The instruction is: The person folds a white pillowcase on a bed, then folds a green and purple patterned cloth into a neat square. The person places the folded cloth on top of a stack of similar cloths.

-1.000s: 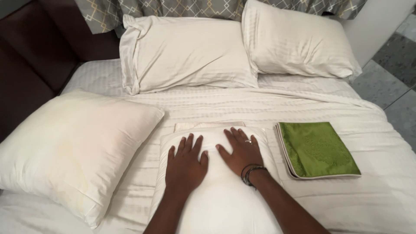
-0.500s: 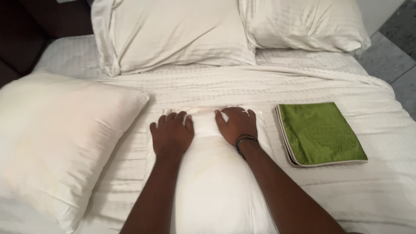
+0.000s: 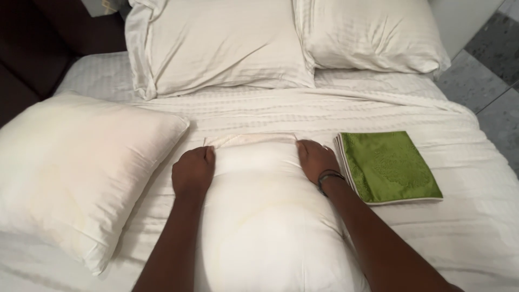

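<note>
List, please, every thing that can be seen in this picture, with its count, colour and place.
pillow under the hands: 1, white, bed centre near the viewer, far edge gripped at both corners
bare pillow: 1, cream-white, left side of the bed
cased pillows: 2, white striped, side by side at the head of the bed
folded cloth: 1, green with pale edge, flat on the bed beside the right hand
bed sheet: 1, white striped, covers the bed
floor: grey tiles, far right
wristband: 1, dark, right wrist
left hand: 1, on the pillow's far left corner
right hand: 1, on the far right corner
</note>
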